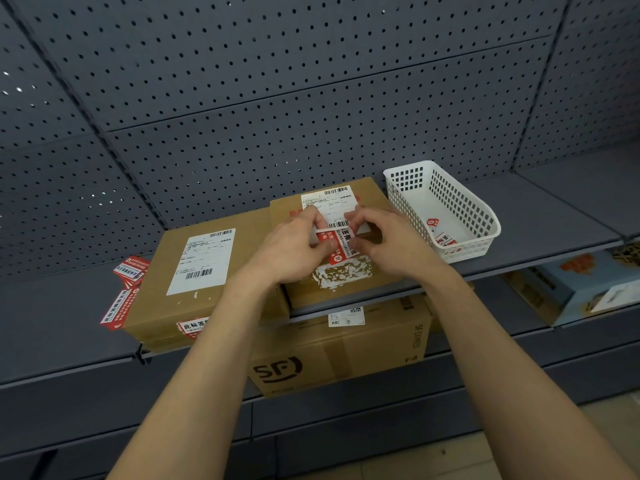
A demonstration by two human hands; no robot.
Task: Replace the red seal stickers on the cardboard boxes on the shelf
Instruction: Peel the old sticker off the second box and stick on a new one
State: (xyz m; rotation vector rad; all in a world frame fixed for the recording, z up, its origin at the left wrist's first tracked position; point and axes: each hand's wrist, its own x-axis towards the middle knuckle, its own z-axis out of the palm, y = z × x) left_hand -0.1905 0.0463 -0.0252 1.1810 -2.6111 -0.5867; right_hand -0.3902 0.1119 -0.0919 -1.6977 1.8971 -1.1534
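Two flat cardboard boxes lie on the grey shelf [62,344]. Both hands hold a red seal sticker [341,245] over the right box [377,199]: my left hand [294,251] pinches its left end, and my right hand [388,244] pinches its right end. Just below the sticker, torn white sticker residue [343,273] marks the box's front. The left box [162,268] carries a white shipping label and a red seal sticker [192,327] on its front edge.
A white plastic basket [460,202] at the right holds red stickers [441,235]. More red stickers [126,289] lie on the shelf left of the boxes. A large SF carton [339,351] and a blue carton [581,285] sit on the lower shelf. Pegboard backs the shelf.
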